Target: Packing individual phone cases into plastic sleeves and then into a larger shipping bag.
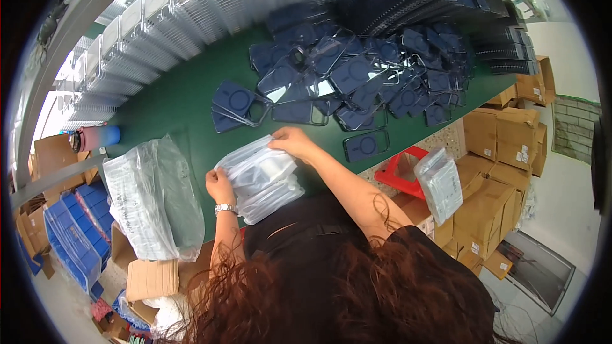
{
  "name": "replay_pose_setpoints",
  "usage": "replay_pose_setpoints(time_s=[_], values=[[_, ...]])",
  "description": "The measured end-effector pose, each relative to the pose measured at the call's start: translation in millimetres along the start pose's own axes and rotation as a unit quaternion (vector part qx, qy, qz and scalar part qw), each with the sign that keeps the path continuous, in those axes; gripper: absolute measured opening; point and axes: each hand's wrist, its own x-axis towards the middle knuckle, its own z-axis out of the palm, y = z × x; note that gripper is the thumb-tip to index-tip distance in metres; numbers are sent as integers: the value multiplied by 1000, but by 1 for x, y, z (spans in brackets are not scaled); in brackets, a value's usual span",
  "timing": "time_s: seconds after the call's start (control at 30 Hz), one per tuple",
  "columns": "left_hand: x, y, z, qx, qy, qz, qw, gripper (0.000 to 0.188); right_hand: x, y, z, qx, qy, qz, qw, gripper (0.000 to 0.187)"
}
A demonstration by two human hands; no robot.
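At the near edge of the green table (pixel 178 99), a stack of thin clear plastic bags (pixel 264 175) lies in front of my body. My left hand (pixel 220 186), with a metal watch at the wrist, pinches the stack's left edge. The fingers of my right hand (pixel 293 143) are closed on its upper right corner. Just beyond the bags lies a small fan of dark blue phone cases (pixel 233 102), each with a ring mark. A single phone case (pixel 365 145) rests to the right of my right hand. The larger heap of phone cases (pixel 354 73) spreads behind it.
Rows of stacked clear plastic trays (pixel 156 32) line the back left, dark trays (pixel 414 0) the back right. Left of me lie a large plastic bag (pixel 153 197) and a pink-blue bottle (pixel 99 137). A red frame (pixel 401 172), a wrapped pack (pixel 440 185) and cartons (pixel 484 194) stand right.
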Motion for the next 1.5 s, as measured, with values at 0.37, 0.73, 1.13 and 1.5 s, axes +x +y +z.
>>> replay_pose_setpoints(time_s=[0.37, 0.73, 1.13, 1.5], values=[[-3, 14, -12, 24, -8, -22, 999, 27, -12, -134, -174, -124, 154, -181, 963, 33], [-43, -1, -37, 70, -121, 114, 984, 31, -24, -52, -46, -172, -7, -44, 984, 23], [-39, 45, -38, -255, -189, -313, 895, 36, -8, 13, 1, 51, -91, 25, 994, 30], [-42, 29, -28, -250, -110, -200, 941, 29, -7, 8, 3, 73, -86, -11, 994, 40]])
